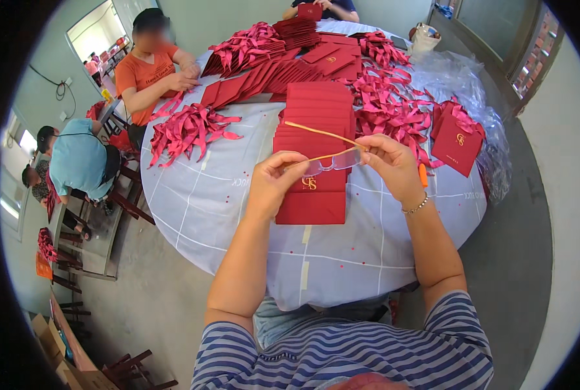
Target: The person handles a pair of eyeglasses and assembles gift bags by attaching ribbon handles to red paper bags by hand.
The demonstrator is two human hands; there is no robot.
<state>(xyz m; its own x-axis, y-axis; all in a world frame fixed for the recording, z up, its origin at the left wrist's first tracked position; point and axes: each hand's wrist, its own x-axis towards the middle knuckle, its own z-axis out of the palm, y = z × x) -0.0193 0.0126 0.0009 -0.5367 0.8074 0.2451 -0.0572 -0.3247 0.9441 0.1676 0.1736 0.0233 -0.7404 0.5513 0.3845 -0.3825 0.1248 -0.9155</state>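
Observation:
A pair of eyeglasses point(332, 162) with clear lenses and thin yellowish temples is held up over the table between my two hands. My left hand point(278, 179) pinches it at the left end. At the other end, the fingers of my right hand point(392, 166) are closed on the frame beside a lens; a beaded bracelet circles that wrist. Right beneath the glasses lies an overlapping row of dark red paper bags point(312, 208) with gold print, running away from me. An orange pen-like object point(423, 175) shows next to my right wrist.
The round table wears a pale checked cloth point(238, 221). Heaps of pink-red ribbons point(189, 133) and more red bags point(257, 81) cover its far half. Clear plastic wrap point(462, 81) lies at the right. A co-worker in orange point(150, 71) works at the left; another person point(329, 8) sits opposite.

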